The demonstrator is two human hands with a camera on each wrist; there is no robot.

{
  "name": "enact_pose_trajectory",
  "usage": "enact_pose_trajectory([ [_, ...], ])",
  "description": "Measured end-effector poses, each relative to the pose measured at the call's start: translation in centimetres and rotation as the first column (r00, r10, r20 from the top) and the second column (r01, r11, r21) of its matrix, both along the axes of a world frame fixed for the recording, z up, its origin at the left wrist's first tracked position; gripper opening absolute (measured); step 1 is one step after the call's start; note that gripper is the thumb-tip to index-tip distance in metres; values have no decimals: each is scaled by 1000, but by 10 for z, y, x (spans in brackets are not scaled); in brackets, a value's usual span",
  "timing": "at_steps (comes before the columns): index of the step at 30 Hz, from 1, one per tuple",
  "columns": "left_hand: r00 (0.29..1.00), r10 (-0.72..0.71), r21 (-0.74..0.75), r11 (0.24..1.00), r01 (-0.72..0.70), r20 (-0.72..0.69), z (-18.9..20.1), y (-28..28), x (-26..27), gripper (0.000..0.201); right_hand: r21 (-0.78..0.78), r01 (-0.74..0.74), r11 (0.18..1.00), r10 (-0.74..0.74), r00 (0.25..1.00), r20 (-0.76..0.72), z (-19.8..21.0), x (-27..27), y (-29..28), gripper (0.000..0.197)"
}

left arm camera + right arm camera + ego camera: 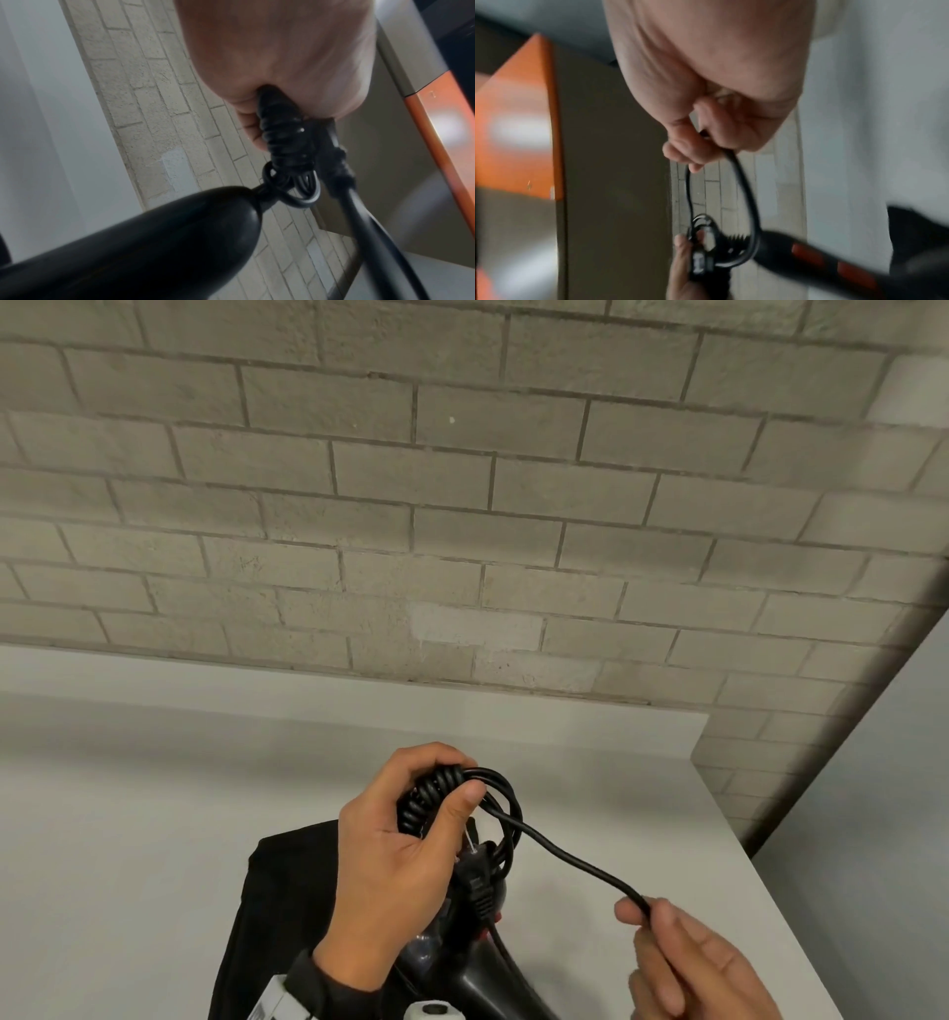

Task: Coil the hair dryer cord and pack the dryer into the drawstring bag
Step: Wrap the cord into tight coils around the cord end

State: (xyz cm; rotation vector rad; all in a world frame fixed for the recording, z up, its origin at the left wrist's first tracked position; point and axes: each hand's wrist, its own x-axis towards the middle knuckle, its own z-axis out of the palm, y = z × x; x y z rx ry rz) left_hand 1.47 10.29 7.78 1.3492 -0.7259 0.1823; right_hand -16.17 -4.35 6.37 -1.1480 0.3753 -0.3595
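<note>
Coiling is under way: left hand (395, 855) grips the looped cord (462, 801) above the drawstring bag (277, 906) on the counter (154, 814); right hand (688, 963) pinches its slack, next wrapping another loop.

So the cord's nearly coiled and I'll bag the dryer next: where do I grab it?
Take the hair dryer by its handle, coming from the right: it slants out bare there, while the left hand covers the coil end.
</note>
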Motion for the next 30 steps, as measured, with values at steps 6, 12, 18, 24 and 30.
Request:
enact_pose_trajectory([
  [6, 998, -50, 38, 998, 49, 27, 2, 0, 0, 16, -401, 257, 879, -259, 965, 49, 37, 6, -14, 83],
  [12, 999, -33, 54, 998, 32, 15, 5, 2, -1, 16, -783, 315, 536, -287, 940, 182, 60, 9, -23, 8],
  [18, 999, 43, 82, 996, -45, 26, 5, 1, -4, 17, -992, 67, 104, -341, 940, 28, 37, 17, -15, 28],
  [24, 998, 52, 99, 993, -56, 42, 7, -3, -10, 18, -998, 40, 55, -114, 993, 34, 4, 39, 16, 17],
  [30, 998, 32, 114, 993, -39, 62, 6, -1, -6, 22, -984, 164, 73, -54, 986, 160, 11, 48, 17, 13],
])
